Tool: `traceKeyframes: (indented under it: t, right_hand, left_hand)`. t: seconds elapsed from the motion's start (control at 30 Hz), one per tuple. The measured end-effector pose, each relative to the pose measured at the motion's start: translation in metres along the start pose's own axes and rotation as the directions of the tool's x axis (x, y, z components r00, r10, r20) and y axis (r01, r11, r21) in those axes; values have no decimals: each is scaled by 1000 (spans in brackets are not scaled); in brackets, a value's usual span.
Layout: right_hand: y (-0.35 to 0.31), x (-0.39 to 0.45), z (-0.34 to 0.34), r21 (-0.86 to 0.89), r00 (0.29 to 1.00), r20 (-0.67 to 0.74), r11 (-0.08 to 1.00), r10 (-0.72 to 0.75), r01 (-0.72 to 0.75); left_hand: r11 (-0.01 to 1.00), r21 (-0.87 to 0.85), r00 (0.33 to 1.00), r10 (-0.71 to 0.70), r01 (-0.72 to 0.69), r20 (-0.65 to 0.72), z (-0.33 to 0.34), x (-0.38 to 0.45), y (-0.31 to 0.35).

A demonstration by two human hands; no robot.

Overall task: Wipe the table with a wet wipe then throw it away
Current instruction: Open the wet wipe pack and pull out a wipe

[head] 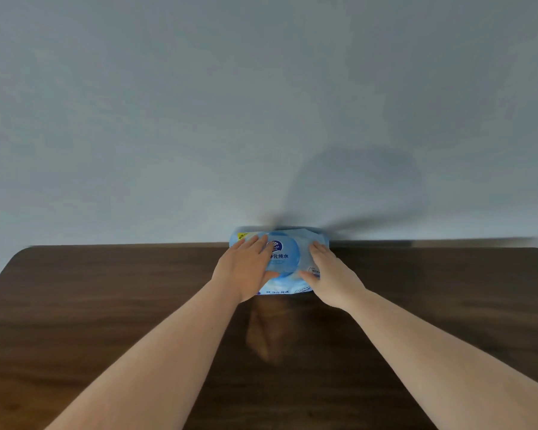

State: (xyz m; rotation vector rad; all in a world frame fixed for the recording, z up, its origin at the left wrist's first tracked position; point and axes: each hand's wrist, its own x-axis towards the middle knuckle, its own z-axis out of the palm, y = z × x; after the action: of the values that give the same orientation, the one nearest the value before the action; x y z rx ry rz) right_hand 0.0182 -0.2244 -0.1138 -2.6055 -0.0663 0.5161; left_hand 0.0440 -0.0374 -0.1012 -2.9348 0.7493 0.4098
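A light blue pack of wet wipes [284, 259] with a round blue lid lies at the far edge of the dark wooden table [106, 305], against the wall. My left hand [246, 271] rests flat on the pack's left side, fingers reaching onto the lid. On the pack's right side lies my right hand [330, 277], its thumb at the lid's lower edge. The lid looks closed. No loose wipe is visible.
A plain grey-white wall [261, 119] rises directly behind the table. The table's far corners are rounded at the left and right. My forearms stretch across the middle of the table.
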Motion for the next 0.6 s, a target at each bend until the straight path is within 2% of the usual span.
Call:
traceKeyframes:
  t: [0.17, 0.23, 0.27, 0.33, 0.4, 0.5, 0.57, 0.6]
  right_hand:
    - [3, 4, 5, 8, 1000, -4, 1000, -16, 16]
    - [3, 5, 7, 3, 1000, 6, 1000, -17, 17]
    - [3, 6, 8, -2, 1000, 12, 1000, -20, 20]
    - [3, 7, 9, -14, 999, 18, 999, -29, 29]
    - [2, 6, 9, -23, 1000, 13, 999, -27, 27]
    - [-1, 3, 5, -54, 999, -35, 998, -27, 25]
    - [-3, 1, 2, -95, 995, -81, 995, -51, 43]
    - [-5, 0, 1, -97, 992, -107, 994, -65, 54]
  left_hand:
    - [999, -52, 1000, 16, -15, 21, -1, 2, -6]
    - [984, -175, 1000, -30, 28, -9, -4, 3, -7]
    - [957, -278, 994, -98, 79, -54, -7, 4, -8]
    - [835, -524, 956, -268, 170, -117, -12, 9, -10]
    - [713, -676, 914, -378, 187, -146, -14, 12, -11]
    - [629, -743, 814, -543, 230, -208, -10, 9, -11]
    - [561, -764, 744, -647, 320, -164, -7, 5, -10]
    - [533, -769, 733, -669, 353, -127, -6, 4, -10]
